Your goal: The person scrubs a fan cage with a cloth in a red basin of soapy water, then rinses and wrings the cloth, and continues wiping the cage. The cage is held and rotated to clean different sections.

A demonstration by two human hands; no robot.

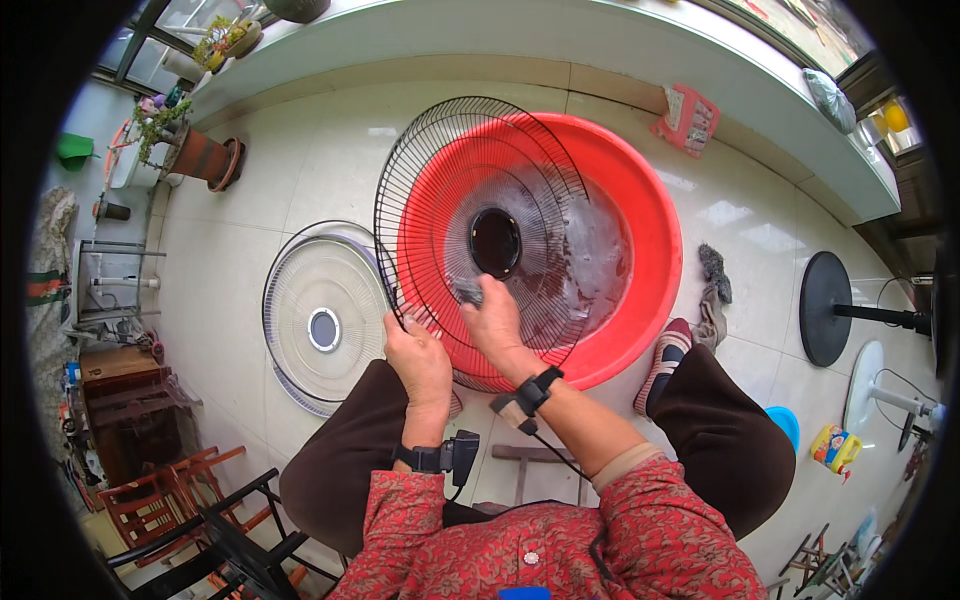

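A black wire fan grille point(420, 172) is held over a red plastic basin point(656, 240) that has soapy water point(600, 255) in it. My left hand point(420, 364) grips the grille's rim at its near left side. In my right hand point(491, 322) is a grey scrubbing pad point(469, 291), pressed on or close against the wires just below the grille's round centre opening point(495, 241). The part of the pad under my fingers is hidden. Left of the basin, more round fan grilles point(300, 289) lie stacked on the floor, the top one pale with a ring at its centre.
A grey cloth point(712, 274) lies right of the basin. Farther right are a black round fan base point(825, 307), a white one point(862, 390), a blue bowl point(784, 426) and a yellow bottle point(836, 448). A pink bag point(686, 120) leans by the ledge. A potted plant point(199, 157) and wooden chairs point(165, 495) are left.
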